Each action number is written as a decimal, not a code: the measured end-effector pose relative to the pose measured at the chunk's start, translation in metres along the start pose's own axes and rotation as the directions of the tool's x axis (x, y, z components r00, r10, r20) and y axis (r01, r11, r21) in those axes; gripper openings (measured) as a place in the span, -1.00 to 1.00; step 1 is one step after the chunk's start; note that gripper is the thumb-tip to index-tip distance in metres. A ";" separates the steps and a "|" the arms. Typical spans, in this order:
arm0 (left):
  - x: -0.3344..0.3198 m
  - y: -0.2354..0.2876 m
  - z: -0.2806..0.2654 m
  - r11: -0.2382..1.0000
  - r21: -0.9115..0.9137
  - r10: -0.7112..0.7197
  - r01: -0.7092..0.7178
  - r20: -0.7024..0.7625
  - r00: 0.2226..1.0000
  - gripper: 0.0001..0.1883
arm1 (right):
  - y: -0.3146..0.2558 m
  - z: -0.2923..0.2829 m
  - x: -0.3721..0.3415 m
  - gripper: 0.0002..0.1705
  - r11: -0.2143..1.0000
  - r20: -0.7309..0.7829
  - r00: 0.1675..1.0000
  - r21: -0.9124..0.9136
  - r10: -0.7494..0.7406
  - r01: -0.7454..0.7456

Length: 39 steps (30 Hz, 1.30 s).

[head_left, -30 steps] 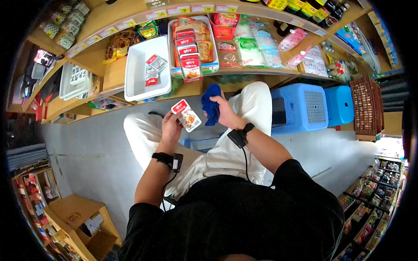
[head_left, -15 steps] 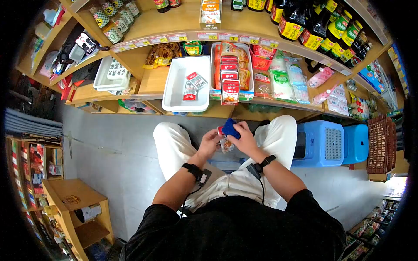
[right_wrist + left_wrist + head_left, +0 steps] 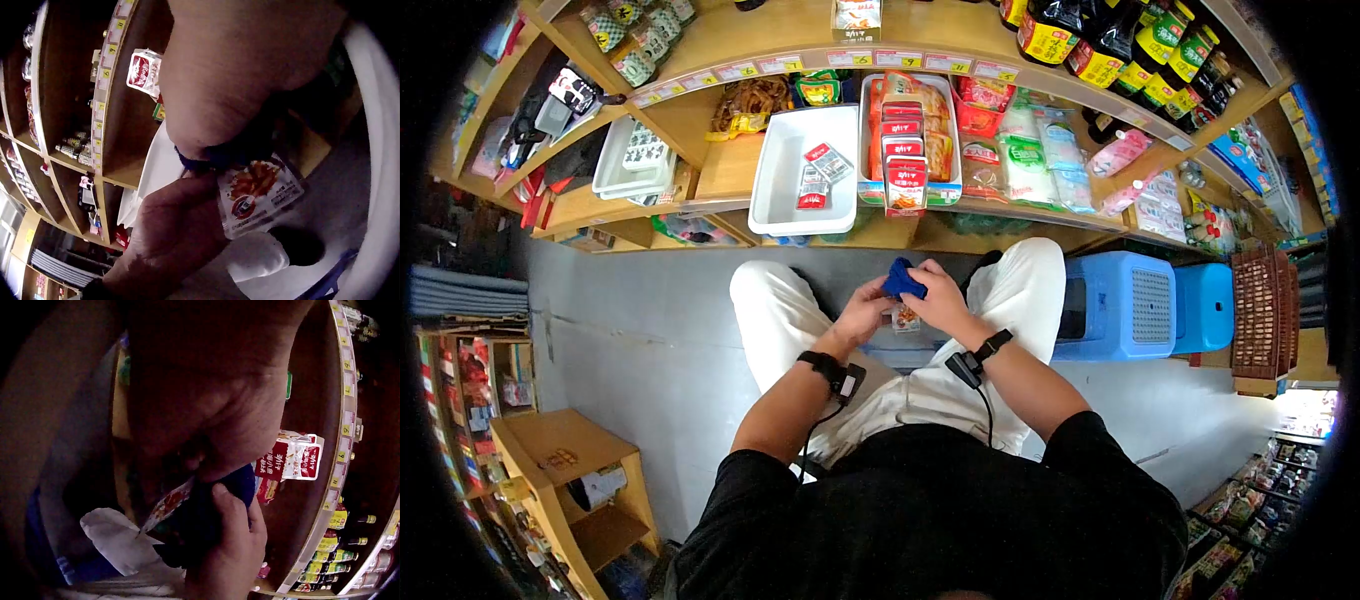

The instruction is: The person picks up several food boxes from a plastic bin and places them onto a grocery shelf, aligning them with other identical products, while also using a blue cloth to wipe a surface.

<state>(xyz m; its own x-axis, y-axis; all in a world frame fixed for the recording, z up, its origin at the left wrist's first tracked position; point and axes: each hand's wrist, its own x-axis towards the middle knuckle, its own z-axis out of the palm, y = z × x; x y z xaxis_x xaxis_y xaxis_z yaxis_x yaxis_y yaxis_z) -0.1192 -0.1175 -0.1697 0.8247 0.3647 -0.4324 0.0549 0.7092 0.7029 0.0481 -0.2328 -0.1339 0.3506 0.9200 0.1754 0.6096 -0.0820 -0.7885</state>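
Both hands meet between the knees in the head view. My left hand [image 3: 862, 312] pinches a small flat snack packet [image 3: 905, 318] with a food picture on its front. A crumpled dark blue cloth [image 3: 903, 279] is gripped by my right hand [image 3: 940, 298] and folded over the packet's upper part. In the right wrist view, the packet's printed lower part [image 3: 259, 194] sticks out below the cloth [image 3: 231, 153]; its top is hidden by cloth and fingers. The right thumb [image 3: 222, 500] presses on the cloth in the left wrist view.
On the shelf ahead stands a white tray [image 3: 785, 195] with a few packets [image 3: 828, 162] in it. Beside it, a box holds a row of red-and-white packets [image 3: 905, 180]. Blue plastic stools [image 3: 1115, 305] and a brown basket [image 3: 1262, 310] stand at right, a wooden cabinet [image 3: 565, 440] at lower left.
The hands were apart, packet in the left and cloth in the right; they have come together, with the cloth now over the packet's top. The head view has also shifted.
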 end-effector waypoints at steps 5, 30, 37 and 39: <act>-0.009 0.019 0.019 1.000 0.010 -0.014 0.014 0.015 1.000 -0.52 | 0.018 -0.001 0.008 -0.53 0.989 -0.098 0.984 0.004 0.150 -0.151; -0.020 -0.004 0.005 0.998 -0.063 0.011 -0.014 -0.048 0.999 -0.52 | 0.015 0.001 -0.001 -0.60 0.995 0.110 0.994 0.100 0.012 -0.023; -0.015 0.001 0.005 0.995 -0.100 -0.001 0.002 0.011 1.000 -0.54 | 0.022 0.006 0.000 -0.55 0.976 0.009 0.992 0.178 0.127 -0.127; -0.011 0.000 0.006 0.997 -0.074 0.001 -0.001 -0.006 1.000 -0.53 | 0.021 0.006 0.001 -0.55 0.978 -0.021 0.985 0.128 0.171 -0.167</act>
<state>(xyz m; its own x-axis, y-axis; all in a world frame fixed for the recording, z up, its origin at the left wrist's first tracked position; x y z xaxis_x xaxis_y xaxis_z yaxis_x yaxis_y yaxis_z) -0.1252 -0.1256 -0.1614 0.8211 0.3690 -0.4354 0.0123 0.7513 0.6598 0.0570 -0.2308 -0.1538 0.4645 0.8842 0.0503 0.4464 -0.1847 -0.8756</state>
